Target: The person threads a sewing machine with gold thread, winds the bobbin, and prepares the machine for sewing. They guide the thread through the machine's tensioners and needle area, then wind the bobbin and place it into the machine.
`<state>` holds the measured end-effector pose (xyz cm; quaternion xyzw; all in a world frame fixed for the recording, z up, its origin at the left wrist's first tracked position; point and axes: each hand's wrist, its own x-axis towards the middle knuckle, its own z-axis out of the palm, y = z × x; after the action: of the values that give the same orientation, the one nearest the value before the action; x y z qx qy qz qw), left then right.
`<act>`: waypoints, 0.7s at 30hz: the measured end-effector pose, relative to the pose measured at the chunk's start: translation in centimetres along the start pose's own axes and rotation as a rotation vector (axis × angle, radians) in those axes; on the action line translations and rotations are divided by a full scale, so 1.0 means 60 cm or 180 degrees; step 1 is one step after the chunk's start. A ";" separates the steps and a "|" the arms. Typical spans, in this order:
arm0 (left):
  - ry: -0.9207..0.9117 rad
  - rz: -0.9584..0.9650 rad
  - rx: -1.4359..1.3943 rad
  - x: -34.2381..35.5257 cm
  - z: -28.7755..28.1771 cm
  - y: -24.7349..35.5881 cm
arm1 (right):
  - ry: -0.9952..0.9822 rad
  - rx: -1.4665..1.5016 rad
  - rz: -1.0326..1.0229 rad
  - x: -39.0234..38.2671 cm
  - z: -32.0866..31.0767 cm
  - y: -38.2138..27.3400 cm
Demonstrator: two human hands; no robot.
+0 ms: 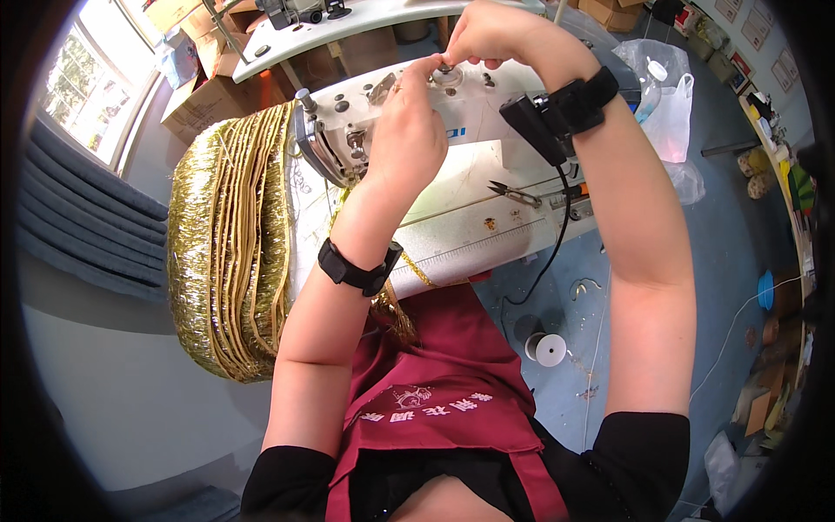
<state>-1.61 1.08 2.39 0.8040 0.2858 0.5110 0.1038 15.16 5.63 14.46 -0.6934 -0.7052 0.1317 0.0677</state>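
Note:
Both my hands are raised over the top of a white sewing machine (487, 109), and their fingertips meet beside a small round clear cap (447, 76) on it. My left hand (410, 126) is closed, its fingertips pinched together at that spot. My right hand (513, 42) is closed too, with thumb and forefinger pressed together and the other fingers curled. Whatever lies between the fingertips is too small to make out. Gold tinsel fringe (230, 244) hangs in thick folds off the machine table's left side. A strand of gold trim (416, 268) runs over the front edge near my lap.
Thread snips (515, 193) lie on the machine bed (470, 222). A black cable (564, 226) hangs from the device on my right wrist. On the floor stands a white spool (550, 350). Plastic bags (674, 117) are at the right, a cardboard box (202, 106) at the back left.

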 end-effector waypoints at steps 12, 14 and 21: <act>0.0220 0.0498 0.0611 0.006 0.010 -0.016 | 0.1859 0.0784 -0.2092 -0.042 0.103 0.068; 0.0239 0.0435 0.0673 0.001 0.014 -0.014 | 0.1828 0.0930 -0.1937 -0.059 0.126 0.066; 0.0046 0.0372 0.0755 0.027 0.011 -0.013 | 0.2036 0.0986 -0.2130 -0.080 0.140 0.066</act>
<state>-0.81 2.75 2.97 0.8223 0.2976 0.4845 -0.0241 16.76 0.08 5.72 -0.4162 -0.8053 -0.0135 0.4220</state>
